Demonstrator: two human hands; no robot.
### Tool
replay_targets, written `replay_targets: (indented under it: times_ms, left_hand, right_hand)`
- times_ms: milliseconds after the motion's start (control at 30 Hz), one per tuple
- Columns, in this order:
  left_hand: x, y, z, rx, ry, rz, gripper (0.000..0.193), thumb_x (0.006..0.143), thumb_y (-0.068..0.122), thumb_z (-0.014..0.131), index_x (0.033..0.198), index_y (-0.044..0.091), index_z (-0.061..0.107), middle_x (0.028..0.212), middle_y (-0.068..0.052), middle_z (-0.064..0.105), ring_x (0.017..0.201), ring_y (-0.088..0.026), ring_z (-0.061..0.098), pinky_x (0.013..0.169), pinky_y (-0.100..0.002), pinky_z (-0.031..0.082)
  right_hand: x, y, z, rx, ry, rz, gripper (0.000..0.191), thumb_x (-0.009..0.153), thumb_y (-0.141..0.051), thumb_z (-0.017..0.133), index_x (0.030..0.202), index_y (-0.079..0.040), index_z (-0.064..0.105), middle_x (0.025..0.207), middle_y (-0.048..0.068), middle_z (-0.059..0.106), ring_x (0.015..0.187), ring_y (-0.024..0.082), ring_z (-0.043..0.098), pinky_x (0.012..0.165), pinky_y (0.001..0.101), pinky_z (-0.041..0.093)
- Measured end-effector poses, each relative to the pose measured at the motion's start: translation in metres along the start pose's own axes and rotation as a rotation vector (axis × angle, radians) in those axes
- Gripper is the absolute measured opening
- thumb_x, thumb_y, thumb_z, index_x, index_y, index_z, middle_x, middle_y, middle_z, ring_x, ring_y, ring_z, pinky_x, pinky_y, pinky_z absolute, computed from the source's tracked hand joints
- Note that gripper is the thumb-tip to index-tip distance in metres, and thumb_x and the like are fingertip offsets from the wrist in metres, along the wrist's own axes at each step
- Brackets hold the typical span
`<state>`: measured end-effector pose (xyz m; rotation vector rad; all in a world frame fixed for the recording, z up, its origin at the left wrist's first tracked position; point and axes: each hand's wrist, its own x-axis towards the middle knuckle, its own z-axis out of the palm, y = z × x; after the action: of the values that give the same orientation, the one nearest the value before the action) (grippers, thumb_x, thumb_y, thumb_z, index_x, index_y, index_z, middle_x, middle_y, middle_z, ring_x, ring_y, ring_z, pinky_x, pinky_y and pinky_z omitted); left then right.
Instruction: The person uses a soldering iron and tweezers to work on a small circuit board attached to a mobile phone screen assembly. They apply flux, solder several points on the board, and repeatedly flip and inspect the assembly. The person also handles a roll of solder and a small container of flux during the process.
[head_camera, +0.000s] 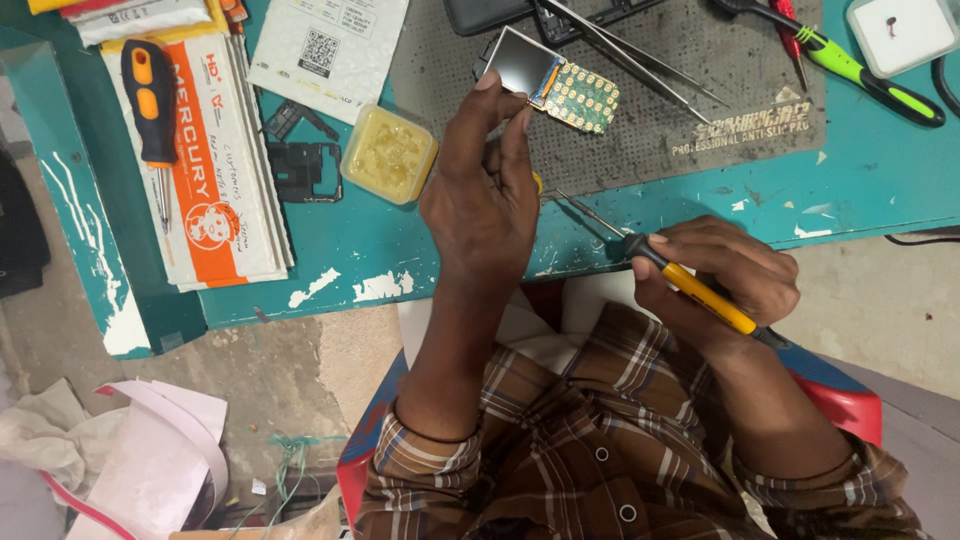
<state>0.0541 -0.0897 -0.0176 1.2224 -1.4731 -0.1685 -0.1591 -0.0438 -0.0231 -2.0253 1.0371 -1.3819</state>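
My left hand (480, 200), centre of frame, pinches a small phone board with screen and keypad contacts (555, 85), raised over the grey anti-slip mat (690, 110) at upper centre. My right hand (725, 275), right of centre, grips a yellow-handled soldering iron (690, 290), tip pointing up-left toward the mat edge. Yellow flux tub (388, 153) sits left of my left hand on the teal bench (860, 190). Tweezers (640, 60) lie on the mat, orange-black screwdriver (152, 105) upper left
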Motion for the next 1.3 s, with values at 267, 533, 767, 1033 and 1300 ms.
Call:
replay_targets:
  times_ms: [267,533,767,1033,1300]
  left_hand:
    - [0.0003,0.0,-0.0007,-0.007,0.0,0.003,0.049,0.112,-0.004,0.066,0.15,0.008,0.037,0.122,-0.012,0.071,0.097,-0.013,0.076,0.065,-0.021,0.058]
    - [-0.0006,0.0,-0.0018,-0.004,0.0,0.005,0.048,0.112,-0.005,0.065,0.149,0.008,0.037,0.123,-0.013,0.07,0.097,-0.013,0.076,0.066,-0.021,0.058]
    - [-0.0007,0.0002,-0.0021,-0.025,0.004,0.006,0.048,0.113,-0.005,0.065,0.15,0.008,0.037,0.124,-0.013,0.07,0.097,-0.013,0.076,0.066,-0.02,0.058]
    - [-0.0009,-0.0011,-0.0009,-0.004,-0.003,0.009,0.048,0.112,-0.005,0.065,0.149,0.008,0.037,0.123,-0.012,0.071,0.092,-0.01,0.075,0.061,-0.02,0.053]
    - [-0.0002,-0.0013,-0.0014,0.002,-0.01,0.021,0.048,0.113,-0.005,0.065,0.15,0.008,0.036,0.124,-0.012,0.07,0.097,-0.012,0.076,0.064,-0.02,0.056]
  right_hand:
    - [-0.0007,0.0029,0.0018,-0.01,0.014,-0.027,0.021,0.087,0.006,0.084,0.1,0.006,0.067,0.092,0.019,0.073,0.078,0.026,0.075,0.07,0.0325,0.061]
    - [-0.004,0.0052,0.0031,0.012,0.032,-0.024,0.021,0.088,0.006,0.084,0.099,0.006,0.066,0.091,0.019,0.073,0.077,0.026,0.075,0.069,0.0326,0.061]
    - [-0.0043,0.0046,0.0024,0.024,0.017,-0.004,0.021,0.087,0.006,0.084,0.098,0.008,0.067,0.092,0.02,0.073,0.078,0.027,0.076,0.07,0.0332,0.062]
    - [-0.003,0.0069,0.0034,0.01,0.029,-0.031,0.02,0.086,0.005,0.085,0.096,0.008,0.068,0.088,0.019,0.073,0.081,0.028,0.076,0.069,0.0334,0.063]
    - [-0.0022,0.0042,0.0021,-0.02,0.017,-0.008,0.02,0.086,0.007,0.085,0.097,0.007,0.068,0.091,0.019,0.073,0.078,0.027,0.076,0.072,0.0351,0.063]
